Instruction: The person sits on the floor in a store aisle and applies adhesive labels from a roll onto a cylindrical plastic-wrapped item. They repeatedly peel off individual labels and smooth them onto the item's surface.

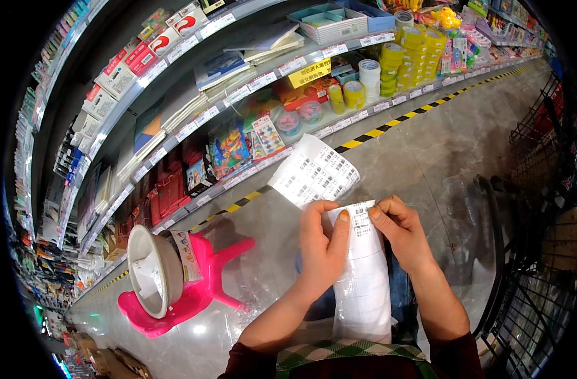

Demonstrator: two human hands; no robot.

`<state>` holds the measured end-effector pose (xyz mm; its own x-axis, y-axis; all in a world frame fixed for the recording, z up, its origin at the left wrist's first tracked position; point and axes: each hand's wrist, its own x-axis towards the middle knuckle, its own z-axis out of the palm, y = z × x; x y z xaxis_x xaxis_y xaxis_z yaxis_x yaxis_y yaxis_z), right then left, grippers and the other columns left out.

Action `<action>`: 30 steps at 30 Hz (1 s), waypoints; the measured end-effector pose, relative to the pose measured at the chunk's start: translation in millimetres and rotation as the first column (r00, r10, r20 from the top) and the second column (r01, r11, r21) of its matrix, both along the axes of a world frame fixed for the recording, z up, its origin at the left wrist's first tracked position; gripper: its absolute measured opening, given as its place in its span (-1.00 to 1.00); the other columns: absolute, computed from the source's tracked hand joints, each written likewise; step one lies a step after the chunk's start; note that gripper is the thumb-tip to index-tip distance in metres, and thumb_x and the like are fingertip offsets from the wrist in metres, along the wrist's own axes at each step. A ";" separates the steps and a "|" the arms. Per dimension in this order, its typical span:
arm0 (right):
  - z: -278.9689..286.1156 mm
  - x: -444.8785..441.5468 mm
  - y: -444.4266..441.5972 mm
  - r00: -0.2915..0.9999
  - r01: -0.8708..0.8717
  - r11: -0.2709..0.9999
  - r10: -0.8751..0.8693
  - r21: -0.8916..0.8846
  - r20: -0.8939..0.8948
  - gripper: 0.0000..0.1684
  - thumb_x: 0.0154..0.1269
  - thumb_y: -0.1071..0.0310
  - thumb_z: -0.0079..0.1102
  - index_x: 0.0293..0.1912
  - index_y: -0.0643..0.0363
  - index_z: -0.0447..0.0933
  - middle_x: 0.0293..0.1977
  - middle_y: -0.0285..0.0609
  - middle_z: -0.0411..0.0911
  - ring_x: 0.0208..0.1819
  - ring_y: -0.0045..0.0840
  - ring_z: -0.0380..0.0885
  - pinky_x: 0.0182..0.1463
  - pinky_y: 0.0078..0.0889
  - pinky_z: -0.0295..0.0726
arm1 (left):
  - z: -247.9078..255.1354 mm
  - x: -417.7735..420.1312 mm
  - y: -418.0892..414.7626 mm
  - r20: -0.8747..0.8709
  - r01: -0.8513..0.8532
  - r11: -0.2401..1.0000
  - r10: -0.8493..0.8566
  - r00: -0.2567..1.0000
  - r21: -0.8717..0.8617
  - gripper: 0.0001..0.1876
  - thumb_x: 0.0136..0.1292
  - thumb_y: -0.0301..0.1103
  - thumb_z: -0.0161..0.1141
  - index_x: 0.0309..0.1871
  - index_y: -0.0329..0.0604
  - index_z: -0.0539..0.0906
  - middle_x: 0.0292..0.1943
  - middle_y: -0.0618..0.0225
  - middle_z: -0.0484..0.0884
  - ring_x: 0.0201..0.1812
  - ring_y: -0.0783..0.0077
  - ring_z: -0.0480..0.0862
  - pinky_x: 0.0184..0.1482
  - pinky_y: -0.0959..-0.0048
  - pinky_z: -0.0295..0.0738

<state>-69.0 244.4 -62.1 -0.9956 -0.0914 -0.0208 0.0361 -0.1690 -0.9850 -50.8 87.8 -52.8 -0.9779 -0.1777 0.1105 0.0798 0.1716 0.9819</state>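
My left hand (324,239) and my right hand (400,227) hold a long sheet of white printed labels (364,279) between thumbs and fingers. Both thumbs lie on its upper edge, a little apart. The sheet runs down from my hands towards my body, with a glossy, clear surface beside it. Beyond my fingers, another printed part of label sheet (317,173) curls out over the floor; where it joins the held part is hidden.
At the left, a pale basin (175,279) with a white paper inside rests on a pink plastic stool (215,270). Shelves with price strips (260,81) curve across the front, holding tape rolls (369,78) and notebooks. A black wire cart (525,312) stands at the right.
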 end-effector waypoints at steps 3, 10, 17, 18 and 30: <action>0.7 3.2 1.1 0.991 -0.015 0.985 0.038 -0.173 0.130 -0.82 0.30 0.33 0.31 -0.28 0.26 0.57 -0.35 -0.39 0.35 -0.37 -0.74 0.29 -0.29 -0.67 0.29 | -8.3 -1.3 -0.3 -0.107 0.021 0.994 -0.010 0.994 0.104 -0.73 0.27 -0.45 0.27 -0.04 -0.28 0.46 -0.22 0.36 0.44 -0.30 0.59 0.42 -0.30 0.59 0.34; -10.9 9.5 -4.4 0.992 0.066 0.998 -0.066 -0.003 -0.107 -0.82 0.26 0.41 0.33 -0.20 0.29 0.57 -0.30 -0.37 0.37 -0.32 -0.74 0.31 -0.25 -0.68 0.32 | -7.6 -2.6 -4.8 -0.038 0.075 0.997 -0.074 0.997 0.021 -0.73 0.31 -0.55 0.19 0.00 -0.26 0.39 -0.18 0.33 0.54 -0.22 0.64 0.54 -0.21 0.61 0.49; -4.7 5.8 5.3 0.999 -0.041 0.991 0.042 -0.128 0.010 -0.76 0.29 0.38 0.30 -0.11 0.32 0.58 -0.27 -0.35 0.39 -0.30 -0.72 0.35 -0.24 -0.67 0.36 | -10.1 -3.8 -4.8 -0.069 0.062 0.998 -0.062 0.996 -0.001 -0.75 0.32 -0.53 0.19 -0.01 -0.27 0.39 -0.22 0.33 0.56 -0.27 0.66 0.54 -0.27 0.64 0.48; -4.3 6.2 6.1 0.998 -0.047 0.986 0.053 -0.163 0.030 -0.77 0.30 0.38 0.29 -0.12 0.32 0.58 -0.28 -0.35 0.39 -0.30 -0.72 0.35 -0.24 -0.67 0.36 | -9.7 -3.6 -4.9 -0.069 0.064 0.998 -0.063 0.996 0.008 -0.75 0.32 -0.53 0.19 -0.01 -0.27 0.40 -0.23 0.34 0.57 -0.28 0.66 0.54 -0.28 0.65 0.48; -17.4 10.8 9.9 0.993 -0.040 0.958 0.070 -0.284 0.098 -0.82 0.39 0.43 0.13 -0.09 0.33 0.55 -0.20 -0.37 0.45 -0.28 -0.73 0.39 -0.22 -0.64 0.39 | -22.7 -3.9 -7.4 -0.112 0.019 0.994 -0.006 0.994 0.108 -0.78 0.35 -0.44 0.17 0.01 -0.27 0.49 -0.24 0.45 0.46 -0.34 0.71 0.37 -0.33 0.65 0.28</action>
<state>-58.2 254.3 -79.5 -0.9824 -0.1631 -0.0915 0.1546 -0.4328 -0.8881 -54.7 80.4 -75.5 -0.9628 -0.1824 0.1991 0.1907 0.0625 0.9796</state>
